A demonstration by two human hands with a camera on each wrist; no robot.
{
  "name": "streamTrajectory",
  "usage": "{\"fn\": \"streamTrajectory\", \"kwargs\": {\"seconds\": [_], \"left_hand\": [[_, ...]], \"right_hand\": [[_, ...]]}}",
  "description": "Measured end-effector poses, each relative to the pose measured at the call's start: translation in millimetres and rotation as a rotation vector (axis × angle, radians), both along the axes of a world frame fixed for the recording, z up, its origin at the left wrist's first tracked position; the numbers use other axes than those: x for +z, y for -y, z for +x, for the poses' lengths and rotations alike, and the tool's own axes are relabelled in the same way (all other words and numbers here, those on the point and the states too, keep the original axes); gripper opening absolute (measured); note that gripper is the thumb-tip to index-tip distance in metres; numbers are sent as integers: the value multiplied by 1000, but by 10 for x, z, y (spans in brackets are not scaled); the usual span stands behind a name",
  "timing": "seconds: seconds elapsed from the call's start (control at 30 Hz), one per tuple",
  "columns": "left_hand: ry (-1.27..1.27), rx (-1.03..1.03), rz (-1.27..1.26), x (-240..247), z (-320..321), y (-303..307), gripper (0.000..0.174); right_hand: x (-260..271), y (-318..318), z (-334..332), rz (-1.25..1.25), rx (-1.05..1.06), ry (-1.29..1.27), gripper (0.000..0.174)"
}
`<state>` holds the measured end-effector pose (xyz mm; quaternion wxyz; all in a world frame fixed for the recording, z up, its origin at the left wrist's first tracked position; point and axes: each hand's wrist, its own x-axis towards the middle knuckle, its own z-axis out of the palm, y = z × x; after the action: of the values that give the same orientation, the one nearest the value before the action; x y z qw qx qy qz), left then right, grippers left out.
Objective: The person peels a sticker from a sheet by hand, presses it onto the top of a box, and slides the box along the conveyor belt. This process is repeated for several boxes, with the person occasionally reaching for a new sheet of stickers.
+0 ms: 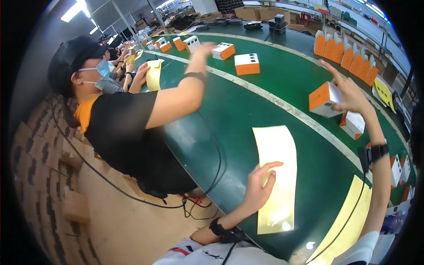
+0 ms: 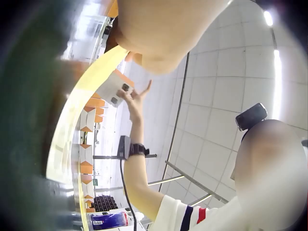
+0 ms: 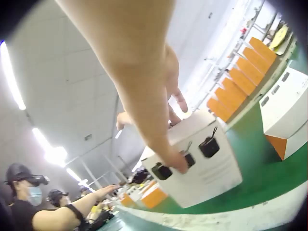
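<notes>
My left hand (image 1: 259, 187) lies over the left edge of a long pale yellow sheet (image 1: 281, 198), index finger extended across it. In the left wrist view the sheet (image 2: 79, 103) curves away from that hand (image 2: 156, 33). My right hand (image 1: 351, 95) holds a white and orange box (image 1: 321, 99), with one finger raised off it. Seen in the right wrist view, the thumb of that hand (image 3: 139, 86) presses on the white face of the box (image 3: 204, 175), beside printed dark devices; other fingers reach over its top edge, partly hidden.
More white and orange boxes (image 1: 247, 64) stand along the green table (image 1: 234, 110). An upright orange row (image 1: 346, 59) is at the back right. Another yellow sheet (image 1: 349, 216) lies near the front. At left, a person in black (image 1: 128, 119) reaches over the table. Cables hang from both wrists.
</notes>
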<state>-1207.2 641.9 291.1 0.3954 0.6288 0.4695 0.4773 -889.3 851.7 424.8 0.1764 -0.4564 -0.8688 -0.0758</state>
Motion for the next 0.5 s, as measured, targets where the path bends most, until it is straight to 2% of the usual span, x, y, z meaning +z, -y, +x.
{"fn": "streamTrajectory", "kwargs": {"seconds": [0.1, 0.2, 0.3, 0.37, 0.4, 0.43, 0.5], "left_hand": [[-20, 150, 154, 69, 74, 65, 33], [171, 13, 73, 193, 60, 188, 38], [281, -292, 67, 353, 117, 351, 59], [342, -551, 230, 455, 292, 477, 73], [225, -640, 236, 449, 376, 572, 95], [46, -592, 374, 551, 461, 673, 98], [44, -407, 504, 398, 632, 774, 82]], "right_hand": [[349, 965, -248, -369, 81, -362, 138], [419, 1741, -349, -392, 324, -234, 139], [611, 2406, -463, -575, 250, 1, 133], [592, 2605, -502, -562, 198, 25, 129], [564, 2690, -499, -531, 186, 18, 127], [536, 2775, -496, -500, 175, 10, 125], [462, 2906, -491, -499, 123, -76, 123]]}}
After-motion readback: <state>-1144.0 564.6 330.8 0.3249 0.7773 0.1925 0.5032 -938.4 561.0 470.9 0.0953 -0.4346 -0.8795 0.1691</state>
